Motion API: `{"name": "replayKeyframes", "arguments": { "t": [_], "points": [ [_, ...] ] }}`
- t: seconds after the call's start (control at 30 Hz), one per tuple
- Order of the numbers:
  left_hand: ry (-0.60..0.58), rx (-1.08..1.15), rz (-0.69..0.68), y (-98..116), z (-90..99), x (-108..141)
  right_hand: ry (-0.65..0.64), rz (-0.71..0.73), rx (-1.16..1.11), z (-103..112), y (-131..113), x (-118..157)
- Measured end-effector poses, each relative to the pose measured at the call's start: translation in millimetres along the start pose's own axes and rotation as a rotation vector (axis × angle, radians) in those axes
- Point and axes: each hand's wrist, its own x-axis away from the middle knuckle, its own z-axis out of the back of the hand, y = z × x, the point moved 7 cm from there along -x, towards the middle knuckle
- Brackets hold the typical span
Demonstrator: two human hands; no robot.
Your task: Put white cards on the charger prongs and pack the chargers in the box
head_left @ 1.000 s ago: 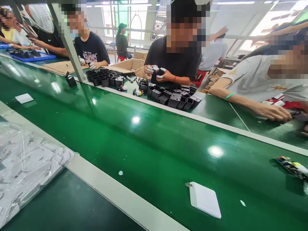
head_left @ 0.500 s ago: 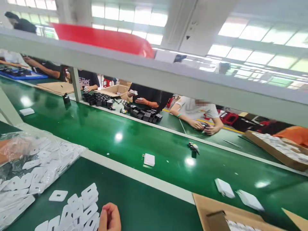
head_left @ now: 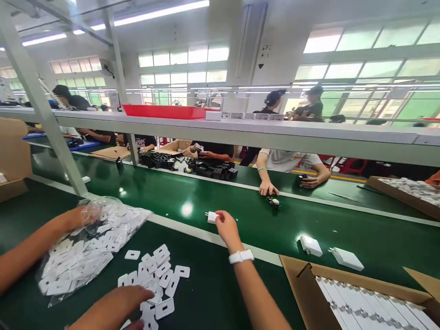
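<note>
My left hand point(head_left: 117, 302) is low over a loose pile of white rectangular plates with slots point(head_left: 165, 308), its thumb and fingers apart at the pile's near side. Out over the green belt point(head_left: 147, 192), my right hand point(head_left: 227, 225), with a white band at the wrist, pinches the right end of a white charger block point(head_left: 211, 217). The block's prongs point left. A clear plastic bag point(head_left: 79, 261) full of similar white plates lies left of the pile. Another person's hand point(head_left: 90, 214) reaches into that bag from the left.
An open carton point(head_left: 302, 293) with rows of white blocks stands at lower right. Two white blocks point(head_left: 311, 245) lie on the belt behind it. Across the belt, a person's hand point(head_left: 268, 187) touches a small black part point(head_left: 273, 202). A grey shelf point(head_left: 240, 137) crosses above.
The view has shifted and shows more of the bench. The white block, untouched earlier, is now in my right hand. The person opposite has reached out to the black part on the belt.
</note>
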Motion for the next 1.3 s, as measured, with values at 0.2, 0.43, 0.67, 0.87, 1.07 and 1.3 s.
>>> {"name": "replayKeyframes", "arguments": {
  "t": [0.2,0.43,0.67,0.87,1.07,1.3],
  "points": [
    [-0.202,-0.135,0.023,24,-59.6,-88,-0.189,0.095,0.334,-35,15,-56],
    [-0.314,-0.054,0.139,7,-107.0,-141,-0.285,0.102,0.373,-60,33,-71],
    [-0.210,0.863,0.267,-7,-108.5,-158,-0.230,0.092,-0.191,-59,19,-34],
    [-0.288,1.649,0.478,11,-101.1,-190,0.010,0.023,-0.604,-26,7,32],
    [-0.343,1.931,0.493,57,-87.5,-189,0.020,0.093,-0.540,12,-32,74],
    [-0.301,1.895,0.376,73,-63.0,-173,-0.045,0.160,-0.132,20,-57,87]
  ]
}}
